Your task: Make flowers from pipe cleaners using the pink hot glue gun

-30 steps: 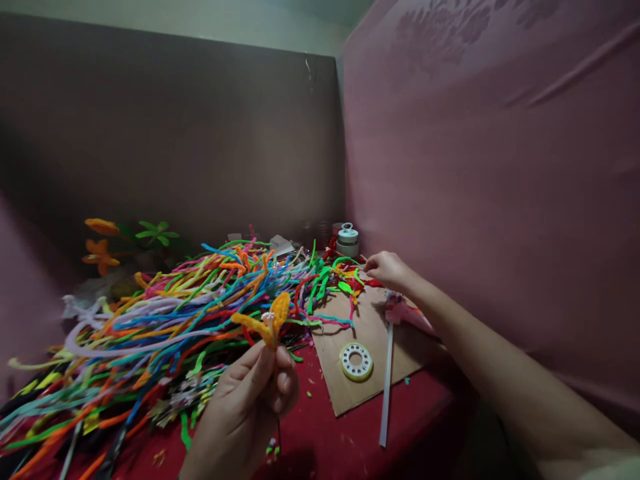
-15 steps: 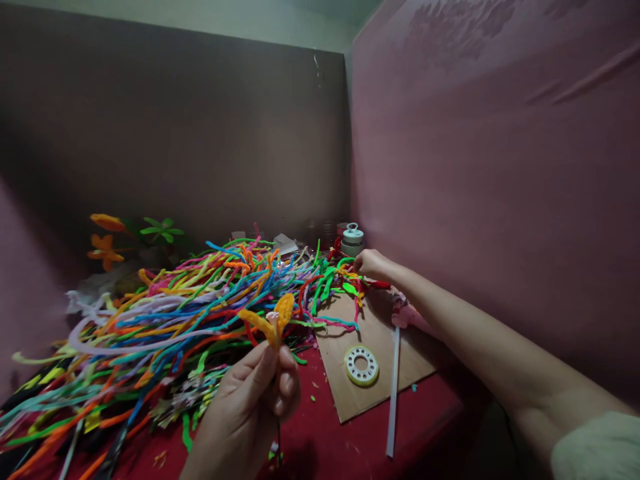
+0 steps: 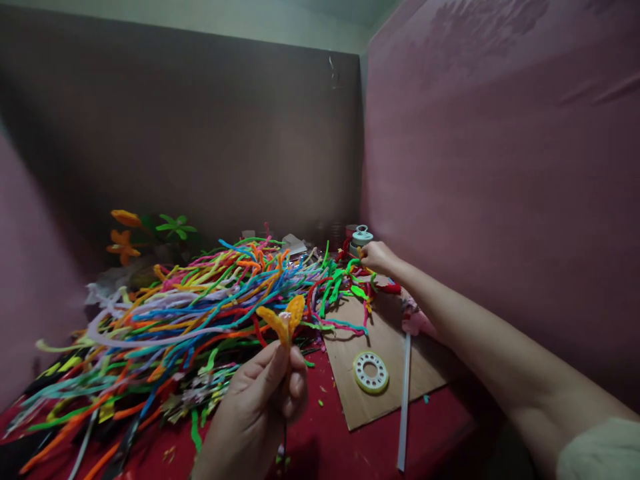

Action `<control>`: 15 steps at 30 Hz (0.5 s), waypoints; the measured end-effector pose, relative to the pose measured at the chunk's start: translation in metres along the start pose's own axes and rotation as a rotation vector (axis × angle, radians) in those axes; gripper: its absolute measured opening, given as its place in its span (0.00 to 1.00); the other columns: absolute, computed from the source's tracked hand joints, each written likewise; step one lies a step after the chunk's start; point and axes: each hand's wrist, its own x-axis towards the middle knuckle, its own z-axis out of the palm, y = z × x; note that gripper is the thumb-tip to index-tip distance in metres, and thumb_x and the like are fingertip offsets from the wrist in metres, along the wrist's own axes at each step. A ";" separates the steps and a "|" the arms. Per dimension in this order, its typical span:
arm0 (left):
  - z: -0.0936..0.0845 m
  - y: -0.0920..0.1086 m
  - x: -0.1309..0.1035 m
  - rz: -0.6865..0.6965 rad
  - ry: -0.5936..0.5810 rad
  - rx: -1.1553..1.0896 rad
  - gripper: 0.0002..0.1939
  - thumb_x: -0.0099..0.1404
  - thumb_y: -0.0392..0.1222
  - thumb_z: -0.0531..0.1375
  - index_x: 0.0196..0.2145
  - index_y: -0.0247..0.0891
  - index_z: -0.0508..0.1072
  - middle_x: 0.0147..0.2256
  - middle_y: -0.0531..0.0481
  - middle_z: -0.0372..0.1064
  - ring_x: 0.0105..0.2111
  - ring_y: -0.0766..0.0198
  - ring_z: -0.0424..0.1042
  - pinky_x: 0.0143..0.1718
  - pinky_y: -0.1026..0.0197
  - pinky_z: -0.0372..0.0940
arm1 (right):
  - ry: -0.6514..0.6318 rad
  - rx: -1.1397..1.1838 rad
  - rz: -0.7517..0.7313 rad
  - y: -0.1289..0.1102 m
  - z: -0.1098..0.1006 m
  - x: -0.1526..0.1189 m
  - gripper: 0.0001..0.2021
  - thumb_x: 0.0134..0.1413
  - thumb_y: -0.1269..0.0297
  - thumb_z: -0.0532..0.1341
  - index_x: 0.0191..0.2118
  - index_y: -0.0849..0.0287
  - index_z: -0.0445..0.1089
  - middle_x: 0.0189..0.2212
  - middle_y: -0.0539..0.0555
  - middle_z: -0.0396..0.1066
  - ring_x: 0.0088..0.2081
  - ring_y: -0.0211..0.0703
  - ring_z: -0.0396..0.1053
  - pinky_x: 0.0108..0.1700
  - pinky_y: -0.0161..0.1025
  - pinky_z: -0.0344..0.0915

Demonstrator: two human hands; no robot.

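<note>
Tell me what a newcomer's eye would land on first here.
Probably the heap of multicoloured fuzzy stems sprawled across the left of the red table. Next, the orange-yellow petals pinched upright in the left hand, then the yellow-rimmed white ring lying on the brown board.

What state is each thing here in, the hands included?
Left hand, closed around the yellow flower's base
Right hand, fingers curled; whether it grips anything is unclear
Yellow flower, held upright, petals spread
Fuzzy stems, loose, heaped in a tangle
Tape roll, lying flat on the cardboard
Cardboard, flat on the red cloth
White stick, lying across the cardboard's edge
Pale container, upright
</note>
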 end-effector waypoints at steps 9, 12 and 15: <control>-0.003 -0.004 0.003 0.020 -0.036 -0.052 0.11 0.57 0.45 0.61 0.27 0.33 0.71 0.17 0.55 0.61 0.15 0.76 0.54 0.17 0.71 0.50 | 0.204 0.793 -0.103 -0.006 -0.028 -0.043 0.05 0.43 0.69 0.62 0.26 0.62 0.64 0.16 0.47 0.64 0.18 0.33 0.62 0.21 0.32 0.61; 0.000 -0.002 0.004 0.084 -0.026 -0.089 0.10 0.57 0.44 0.62 0.27 0.33 0.72 0.21 0.53 0.64 0.18 0.74 0.59 0.21 0.69 0.56 | 0.221 1.076 -0.170 -0.028 -0.020 -0.079 0.07 0.41 0.66 0.62 0.28 0.59 0.62 0.20 0.47 0.68 0.20 0.33 0.65 0.23 0.32 0.63; 0.003 -0.002 0.003 0.144 -0.004 -0.091 0.09 0.55 0.43 0.63 0.27 0.32 0.73 0.30 0.48 0.68 0.25 0.69 0.65 0.26 0.66 0.62 | 0.141 1.278 -0.199 -0.054 0.003 -0.127 0.07 0.41 0.65 0.61 0.28 0.59 0.63 0.21 0.48 0.69 0.21 0.32 0.66 0.24 0.31 0.65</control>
